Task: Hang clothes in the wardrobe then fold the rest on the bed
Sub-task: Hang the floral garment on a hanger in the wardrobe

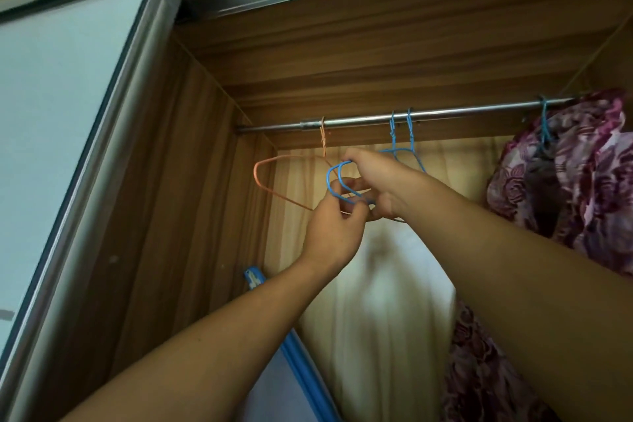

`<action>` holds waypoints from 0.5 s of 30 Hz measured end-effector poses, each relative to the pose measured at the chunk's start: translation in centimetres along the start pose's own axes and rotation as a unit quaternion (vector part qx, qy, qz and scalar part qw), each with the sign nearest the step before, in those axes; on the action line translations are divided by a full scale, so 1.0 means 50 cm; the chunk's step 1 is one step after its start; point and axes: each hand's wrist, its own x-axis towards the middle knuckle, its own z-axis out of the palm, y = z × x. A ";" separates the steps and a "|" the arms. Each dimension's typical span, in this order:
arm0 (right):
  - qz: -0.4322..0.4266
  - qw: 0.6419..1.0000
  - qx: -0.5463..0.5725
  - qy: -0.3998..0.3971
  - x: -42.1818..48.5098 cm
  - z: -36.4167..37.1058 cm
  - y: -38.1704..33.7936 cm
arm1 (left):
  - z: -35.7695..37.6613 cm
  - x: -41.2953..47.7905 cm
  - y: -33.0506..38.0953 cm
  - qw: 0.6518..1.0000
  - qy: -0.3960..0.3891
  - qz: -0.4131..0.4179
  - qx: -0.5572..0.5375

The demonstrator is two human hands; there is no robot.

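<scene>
Head view, tilted up into the wardrobe. Reaches in with both bare arms, hands meeting just below the rail.

Grips with the right hand the rounded shoulder ends of two blue hangers: forefinger hooked over the top of the paired loops, the other fingers folded in underneath. Pinches with the left hand the lower run of those same loops, thumb and fingertips closed tight on the wire, wrist bent upward. Touches hand to hand just behind the wire.

Hang, those two, by twisted blue hooks set side by side on the rail, up and to the right of the hands; bare thin wire, lying close together, loops pointing left.

Just behind, an orange hanger, also bare wire, hooked on the rail near its left end, its shoulder jutting left past the blue loops and its lower wire passing behind the left hand.

Far right on the rail, a floral garment in purple and pink, slung from a further blue hook, well apart from the hands.

Behind the arms, a pale cloth; lower left, a blue bar leaning by the wooden side wall; left of that wall, a sliding door with a metal frame
</scene>
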 end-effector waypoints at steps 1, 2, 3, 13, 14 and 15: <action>-0.001 1.000 0.006 -0.009 0.005 0.008 -0.001 | -0.010 0.004 0.001 1.000 0.006 -0.002 0.011; -0.002 1.000 0.014 -0.017 0.009 0.018 -0.003 | -0.021 0.008 0.001 1.000 0.016 -0.005 0.026; -0.002 1.000 0.020 -0.023 0.014 0.029 -0.004 | -0.033 0.010 0.000 0.999 0.031 -0.005 0.041; -0.016 0.993 -0.003 -0.116 0.055 0.170 -0.020 | -0.178 0.038 0.009 0.982 0.159 0.050 0.085; -0.017 0.992 -0.003 -0.126 0.058 0.186 -0.018 | -0.194 0.040 0.007 0.980 0.155 0.047 0.120; -0.021 0.991 0.004 -0.135 0.062 0.201 -0.015 | -0.209 0.044 0.005 0.974 0.144 0.043 0.169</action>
